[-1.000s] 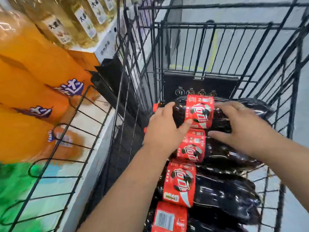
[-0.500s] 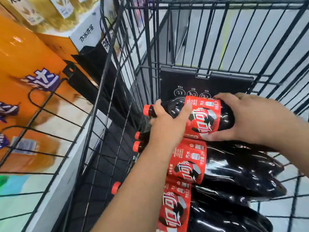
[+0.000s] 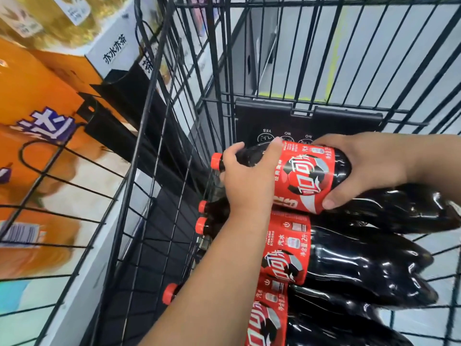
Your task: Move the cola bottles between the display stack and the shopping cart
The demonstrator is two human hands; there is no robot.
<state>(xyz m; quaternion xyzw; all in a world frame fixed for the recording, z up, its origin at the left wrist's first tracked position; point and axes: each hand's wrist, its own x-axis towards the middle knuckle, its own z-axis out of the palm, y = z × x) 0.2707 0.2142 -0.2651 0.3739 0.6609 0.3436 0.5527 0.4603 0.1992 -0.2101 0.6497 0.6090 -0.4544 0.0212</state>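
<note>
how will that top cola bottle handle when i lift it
Probably heavy: the top bottle looks full, and the left hand and right hand hold it. Round and held sideways over other bottles, it would likely roll if set down.

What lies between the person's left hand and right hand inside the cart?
In the head view, the red-labelled middle of one cola bottle: the left hand grips its neck end, the right hand its dark body.

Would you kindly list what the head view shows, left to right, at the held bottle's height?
Orange soda bottles, cart side wall, held cola bottle's red cap, left hand, red label, right hand.
</note>
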